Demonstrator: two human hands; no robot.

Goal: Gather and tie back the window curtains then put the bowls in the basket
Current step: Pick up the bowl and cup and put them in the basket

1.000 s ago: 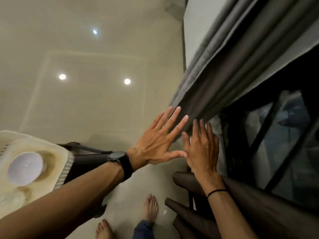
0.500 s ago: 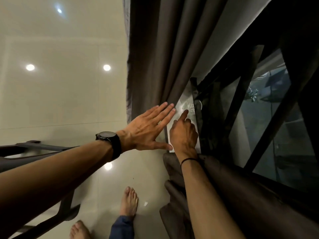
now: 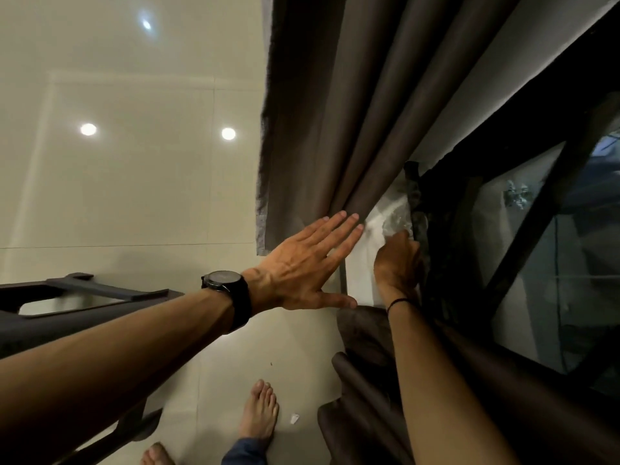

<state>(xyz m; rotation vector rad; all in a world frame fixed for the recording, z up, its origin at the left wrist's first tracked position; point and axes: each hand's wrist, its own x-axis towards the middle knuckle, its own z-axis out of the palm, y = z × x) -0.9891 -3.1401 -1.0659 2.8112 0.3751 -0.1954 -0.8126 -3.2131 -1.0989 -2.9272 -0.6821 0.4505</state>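
Handling note, near to far. Lower right: bunched curtain folds (image 3: 365,391) lie along the window sill edge under the right forearm; these look thick, soft and limp, so est. moderate weight, no stiffness, low slip.

Left hand (image 3: 302,263): wide, fingers straight and together, palm flat w/ fingertips (image 3: 349,219) touching the lowest pleat of the hanging curtain (image 3: 322,129). Holding nothing. A watch (image 3: 228,290) sits on that wrist.

Right hand (image 3: 397,260): reaching past the curtain's edge toward the window frame (image 3: 419,209); fingers partly curled and hidden behind a pale, crinkled patch, so cannot tell whether it grips anything.

Judgement: fabric will drape and slide off a flat palm. Take hold approx. mid-height, w/ both hands circling all pleats, then compress into one column before tying. No tie-back identifiable in view.

Far: hanging curtain runs up to the top edge; its raw left edge (image 3: 263,196) hangs free against the wall. Bowls and basket not in view.
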